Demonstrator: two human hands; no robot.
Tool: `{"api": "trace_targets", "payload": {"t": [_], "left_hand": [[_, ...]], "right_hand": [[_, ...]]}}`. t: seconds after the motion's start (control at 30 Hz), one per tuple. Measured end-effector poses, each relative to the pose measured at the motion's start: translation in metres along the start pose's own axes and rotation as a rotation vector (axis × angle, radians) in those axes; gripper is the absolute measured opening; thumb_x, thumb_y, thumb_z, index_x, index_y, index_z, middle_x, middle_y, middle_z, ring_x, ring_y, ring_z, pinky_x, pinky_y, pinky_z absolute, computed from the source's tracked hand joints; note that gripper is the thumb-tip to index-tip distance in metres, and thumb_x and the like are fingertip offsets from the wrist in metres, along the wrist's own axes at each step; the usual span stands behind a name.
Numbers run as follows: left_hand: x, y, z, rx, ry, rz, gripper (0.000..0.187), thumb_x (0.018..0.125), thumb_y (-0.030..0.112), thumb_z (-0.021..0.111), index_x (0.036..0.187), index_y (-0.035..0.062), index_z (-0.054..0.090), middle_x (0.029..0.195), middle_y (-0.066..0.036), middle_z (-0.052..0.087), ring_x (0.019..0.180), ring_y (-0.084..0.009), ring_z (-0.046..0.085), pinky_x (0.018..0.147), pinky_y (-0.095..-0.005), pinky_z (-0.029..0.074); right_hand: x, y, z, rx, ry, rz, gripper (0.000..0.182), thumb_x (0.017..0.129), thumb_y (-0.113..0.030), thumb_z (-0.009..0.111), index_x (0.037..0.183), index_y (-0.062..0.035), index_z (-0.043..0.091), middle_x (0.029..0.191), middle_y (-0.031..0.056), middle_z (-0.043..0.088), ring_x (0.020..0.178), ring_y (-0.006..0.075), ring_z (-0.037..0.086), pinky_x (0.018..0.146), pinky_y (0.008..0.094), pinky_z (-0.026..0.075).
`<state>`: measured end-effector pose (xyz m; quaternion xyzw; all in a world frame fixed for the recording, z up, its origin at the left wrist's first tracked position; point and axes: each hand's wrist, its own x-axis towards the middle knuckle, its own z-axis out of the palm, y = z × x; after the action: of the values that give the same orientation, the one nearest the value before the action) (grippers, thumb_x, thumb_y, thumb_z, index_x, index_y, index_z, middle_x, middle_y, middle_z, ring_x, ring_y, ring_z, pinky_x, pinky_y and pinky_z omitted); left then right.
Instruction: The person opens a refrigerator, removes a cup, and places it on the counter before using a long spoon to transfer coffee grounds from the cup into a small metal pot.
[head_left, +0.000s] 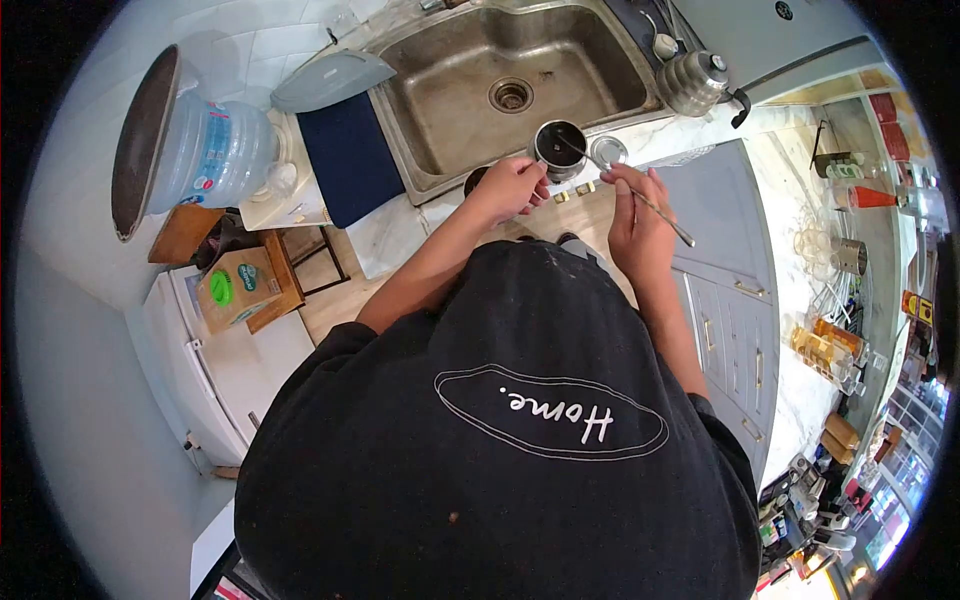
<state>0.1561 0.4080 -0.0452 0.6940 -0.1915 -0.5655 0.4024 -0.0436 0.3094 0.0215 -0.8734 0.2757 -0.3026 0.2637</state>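
Note:
At the near edge of the sink is a round metal cup with dark contents inside. My left hand is at its left side, fingers curled in against it, seemingly at a handle that my fingers cover. A long thin metal spoon runs through the closed fingers of my right hand. Its far end reaches down into the cup; its other end sticks out to the right. Just right of the cup sits a small round silvery container. Part of a dark round object shows behind my left wrist.
Beyond the cup lies a steel sink with a drain. Left of it are a dark blue mat, a grey lid-like piece and a large water bottle. A metal kettle stands at the sink's right corner.

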Motion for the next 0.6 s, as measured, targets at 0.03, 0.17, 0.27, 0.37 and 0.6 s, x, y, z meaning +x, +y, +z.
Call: {"api": "trace_targets", "payload": {"t": [0.03,0.17,0.27,0.37,0.6], "left_hand": [[-0.002,0.001,0.000,0.009,0.001,0.002,0.035,0.108,0.038,0.050,0.102,0.0058,0.063,0.095,-0.006,0.071,0.084,-0.0163,0.067,0.073,-0.0338,0.055],[-0.003,0.003,-0.001,0.046,0.004,0.017,0.036,0.108,0.037,0.050,0.102,0.0051,0.065,0.097,-0.006,0.071,0.086,-0.0167,0.068,0.074,-0.0339,0.055],[-0.001,0.002,-0.001,0.046,0.008,0.023,0.035,0.108,0.037,0.050,0.103,0.0053,0.065,0.097,-0.006,0.072,0.086,-0.0167,0.068,0.075,-0.0341,0.055],[-0.002,0.005,-0.001,0.053,0.019,0.017,0.035,0.108,0.036,0.050,0.103,0.0055,0.066,0.097,-0.006,0.072,0.087,-0.0164,0.068,0.075,-0.0341,0.055],[-0.003,0.004,0.000,0.064,0.031,0.017,0.033,0.108,0.035,0.051,0.102,0.0060,0.066,0.097,-0.005,0.072,0.088,-0.0160,0.068,0.075,-0.0345,0.054]], "right_hand": [[0.003,0.002,0.003,-0.001,0.017,-0.004,0.012,0.103,-0.010,0.057,0.111,-0.0055,0.065,0.112,0.0088,0.074,0.107,0.0341,0.069,0.112,0.0547,0.042],[0.005,0.006,-0.002,-0.007,0.044,0.014,0.010,0.102,-0.008,0.058,0.109,-0.0059,0.066,0.111,0.0095,0.074,0.106,0.0333,0.069,0.112,0.0537,0.041],[0.004,0.001,-0.006,-0.008,0.019,-0.016,0.014,0.103,-0.005,0.056,0.111,-0.0045,0.067,0.108,0.0100,0.075,0.105,0.0333,0.071,0.111,0.0520,0.043],[0.007,-0.001,0.002,-0.006,0.012,-0.030,0.017,0.103,-0.003,0.053,0.110,-0.0035,0.068,0.108,0.0107,0.076,0.106,0.0329,0.071,0.112,0.0509,0.044],[0.003,0.009,-0.011,-0.018,-0.013,-0.006,0.013,0.101,-0.005,0.056,0.110,-0.0054,0.066,0.113,0.0115,0.073,0.108,0.0328,0.069,0.111,0.0539,0.042]]}}
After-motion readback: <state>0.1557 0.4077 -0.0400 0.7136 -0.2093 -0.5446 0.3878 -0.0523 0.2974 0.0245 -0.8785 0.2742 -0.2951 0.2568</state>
